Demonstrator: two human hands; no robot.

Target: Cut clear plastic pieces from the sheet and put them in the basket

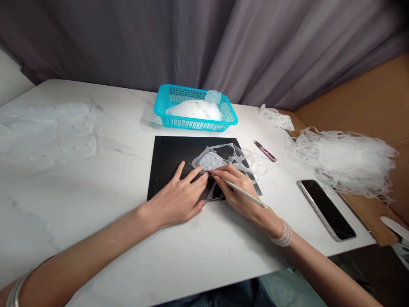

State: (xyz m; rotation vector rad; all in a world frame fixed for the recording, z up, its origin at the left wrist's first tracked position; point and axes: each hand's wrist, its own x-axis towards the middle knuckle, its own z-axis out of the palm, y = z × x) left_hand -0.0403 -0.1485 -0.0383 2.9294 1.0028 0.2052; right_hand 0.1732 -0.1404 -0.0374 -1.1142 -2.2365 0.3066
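On a black mat (174, 155) lies a translucent whitish piece (211, 161) with small raised bumps, ringed by thin, see-through, web-like scrap (234, 149). My left hand (182, 194) rests flat with fingers spread, its fingertips at the near edge of the piece. Pinched in my right hand (238, 187) is a slim, pale pen-like tool (246, 194). Its tip meets the piece's near edge close to my left fingertips, and I cannot make out what kind of tip it is. Some clear scrap trails off the mat's right side.
Behind the mat stands a blue basket (198, 124) with white pieces inside. Pink-handled thread snips (265, 151), a phone (326, 209) and a heap of clear stringy scrap (348, 160) are at right. Translucent bumpy sheets (60, 132) lie at left on the marbled white table (128, 260).
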